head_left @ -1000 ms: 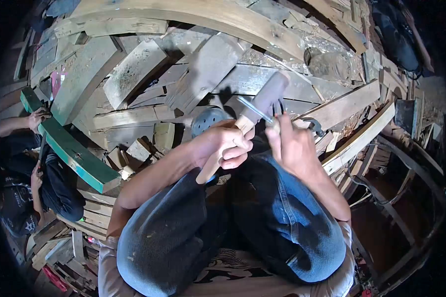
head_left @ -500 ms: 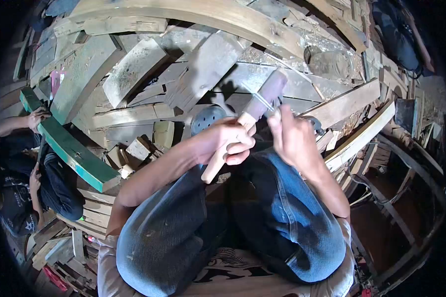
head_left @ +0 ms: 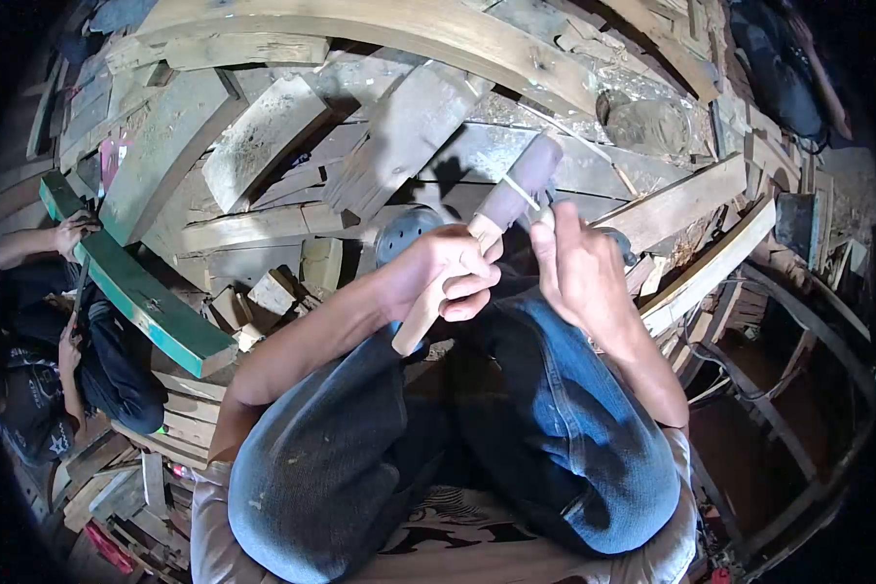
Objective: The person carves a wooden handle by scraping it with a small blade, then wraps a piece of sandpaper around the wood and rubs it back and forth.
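Observation:
My left hand (head_left: 455,273) is closed round the bare wooden part of a short stick (head_left: 417,329), held at a slant above my knees. Its upper end carries a smooth purple-grey covering (head_left: 535,167). Across that covering runs a thin pale band (head_left: 521,192), which leads toward the fingertips of my right hand (head_left: 582,261). The right fingers are pinched together close beside the covering, at the end of the band. A small dark piece shows by those fingertips; I cannot tell what it is.
Boards and offcuts, among them a long curved beam (head_left: 380,24), lie in front of me. To the left, a person's hand (head_left: 73,234) rests on a green-painted beam (head_left: 156,310). Beside my right knee stands a dark metal frame (head_left: 779,414). Another person sits at the upper right.
The pale strand, earlier blurred with an end sticking out to the left, now lies across the covering. My right hand has shifted slightly; the left keeps its hold on the stick.

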The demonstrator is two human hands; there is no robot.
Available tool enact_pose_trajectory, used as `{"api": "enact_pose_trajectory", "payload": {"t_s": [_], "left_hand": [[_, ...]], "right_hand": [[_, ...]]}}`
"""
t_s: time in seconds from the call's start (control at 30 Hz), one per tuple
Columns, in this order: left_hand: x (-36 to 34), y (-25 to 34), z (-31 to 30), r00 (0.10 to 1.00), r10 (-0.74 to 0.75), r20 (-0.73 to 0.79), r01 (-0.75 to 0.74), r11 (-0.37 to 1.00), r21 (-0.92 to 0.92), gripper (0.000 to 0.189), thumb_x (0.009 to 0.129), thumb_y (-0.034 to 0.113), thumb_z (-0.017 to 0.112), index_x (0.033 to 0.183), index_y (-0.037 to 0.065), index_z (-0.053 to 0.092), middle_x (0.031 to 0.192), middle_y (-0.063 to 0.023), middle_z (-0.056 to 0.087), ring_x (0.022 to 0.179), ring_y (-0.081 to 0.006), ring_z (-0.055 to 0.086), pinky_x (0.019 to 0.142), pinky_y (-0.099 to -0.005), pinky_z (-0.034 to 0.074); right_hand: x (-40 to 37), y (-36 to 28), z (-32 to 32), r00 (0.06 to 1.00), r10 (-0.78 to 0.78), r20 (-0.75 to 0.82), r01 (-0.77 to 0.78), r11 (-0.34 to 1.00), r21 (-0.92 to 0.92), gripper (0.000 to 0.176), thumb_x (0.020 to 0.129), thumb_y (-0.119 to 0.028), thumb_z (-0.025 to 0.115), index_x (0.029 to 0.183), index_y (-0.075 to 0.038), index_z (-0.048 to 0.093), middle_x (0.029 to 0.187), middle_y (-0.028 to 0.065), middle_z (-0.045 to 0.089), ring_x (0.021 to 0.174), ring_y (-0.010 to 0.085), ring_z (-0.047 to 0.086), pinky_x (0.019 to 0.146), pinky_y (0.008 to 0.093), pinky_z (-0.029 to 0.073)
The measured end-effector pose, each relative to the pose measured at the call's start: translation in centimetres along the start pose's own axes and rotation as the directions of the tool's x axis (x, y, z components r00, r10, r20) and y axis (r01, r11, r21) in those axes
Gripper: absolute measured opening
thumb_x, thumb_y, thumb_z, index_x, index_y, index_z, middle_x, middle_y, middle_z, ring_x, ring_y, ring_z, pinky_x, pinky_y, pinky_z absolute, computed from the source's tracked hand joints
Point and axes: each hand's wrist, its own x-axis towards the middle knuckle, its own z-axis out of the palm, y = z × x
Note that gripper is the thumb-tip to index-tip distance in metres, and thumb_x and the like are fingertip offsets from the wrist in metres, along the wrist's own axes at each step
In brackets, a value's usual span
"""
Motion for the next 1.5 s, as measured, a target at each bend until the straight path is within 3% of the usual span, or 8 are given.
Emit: {"api": "enact_pose_trajectory", "payload": {"t_s": [0.13,0.27,0.63,0.8,0.87,1.0,1.13,1.5], "left_hand": [[0.0,-0.2,-0.6,0.996,-0.03,0.083,0.033,0.999,-0.034,0.016,0.079,0.011,0.056,0.08,0.011,0.041,0.053,0.0,0.039,0.037,-0.0157,0.041,0.035,-0.0279,0.035],[0.1,0.2,-0.2,0.999,-0.039,0.015,0.04,0.998,-0.058,0.016,0.077,0.011,0.057,0.078,0.011,0.041,0.052,-0.0004,0.039,0.037,-0.015,0.041,0.034,-0.0262,0.035],[-0.1,-0.6,0.4,0.985,0.066,-0.157,-0.036,0.981,0.189,0.012,0.08,0.012,0.056,0.081,0.009,0.044,0.055,-0.0012,0.04,0.041,-0.0151,0.045,0.037,-0.0288,0.037],[0.2,-0.4,-0.4,0.991,0.1,-0.085,-0.091,0.99,0.108,0.012,0.079,0.01,0.056,0.083,0.008,0.045,0.055,-0.0016,0.041,0.041,-0.0147,0.044,0.036,-0.0289,0.036],[-0.1,-0.5,-0.2,0.988,0.078,-0.132,-0.056,0.985,0.16,0.012,0.079,0.011,0.055,0.082,0.008,0.044,0.055,-0.0015,0.04,0.041,-0.015,0.044,0.038,-0.0279,0.037],[0.2,-0.2,0.2,0.982,0.089,-0.167,-0.068,0.99,0.125,0.012,0.08,0.012,0.055,0.081,0.008,0.044,0.054,-0.002,0.041,0.04,-0.016,0.044,0.037,-0.0288,0.037],[-0.2,-0.3,0.0,0.989,0.074,-0.126,-0.056,0.989,0.136,0.013,0.078,0.011,0.056,0.081,0.009,0.043,0.053,-0.0015,0.04,0.04,-0.0162,0.044,0.037,-0.0283,0.037],[0.0,0.2,0.1,0.988,0.088,-0.125,-0.075,0.991,0.109,0.015,0.078,0.014,0.057,0.081,0.009,0.043,0.052,-0.0017,0.04,0.039,-0.0159,0.043,0.036,-0.0279,0.038]], "right_hand": [[-1.0,-1.5,0.1,0.98,-0.196,-0.01,0.196,0.98,-0.03,0.03,0.097,-0.026,0.056,0.096,0.004,0.049,0.066,0.0227,0.06,0.053,0.041,0.062,0.046,0.0471,0.05],[0.6,-0.2,-0.2,1.0,0.019,0.0,-0.019,0.995,-0.102,0.029,0.098,-0.024,0.055,0.096,0.004,0.049,0.061,0.0207,0.061,0.051,0.0365,0.064,0.043,0.0451,0.05],[-0.5,-1.0,-0.1,0.984,-0.175,0.023,0.176,0.982,-0.062,0.028,0.1,-0.024,0.051,0.092,0.002,0.049,0.059,0.0198,0.061,0.051,0.0403,0.063,0.046,0.0473,0.05],[0.3,-0.3,-0.8,0.998,0.008,0.069,-0.005,0.999,-0.047,0.027,0.1,-0.026,0.052,0.094,0.001,0.051,0.058,0.019,0.06,0.051,0.0397,0.063,0.047,0.0489,0.05],[-0.6,-0.5,0.0,0.983,-0.185,0.002,0.185,0.979,-0.092,0.028,0.1,-0.026,0.052,0.093,0.0,0.051,0.059,0.0177,0.06,0.049,0.0377,0.063,0.045,0.0471,0.05],[1.0,1.2,-0.6,0.998,0.041,0.041,-0.034,0.988,-0.154,0.029,0.1,-0.028,0.051,0.093,0.0,0.051,0.059,0.0191,0.061,0.052,0.0395,0.064,0.045,0.0475,0.051],[-0.4,-0.2,-0.1,0.982,-0.19,-0.006,0.188,0.977,-0.1,0.028,0.1,-0.027,0.051,0.094,0.0,0.051,0.06,0.0194,0.06,0.052,0.0397,0.064,0.045,0.0478,0.05],[-0.4,1.9,-0.4,0.999,-0.015,0.045,0.018,0.997,-0.08,0.026,0.1,-0.026,0.054,0.096,0.0,0.052,0.061,0.0184,0.06,0.047,0.0374,0.061,0.042,0.0455,0.049]]}}
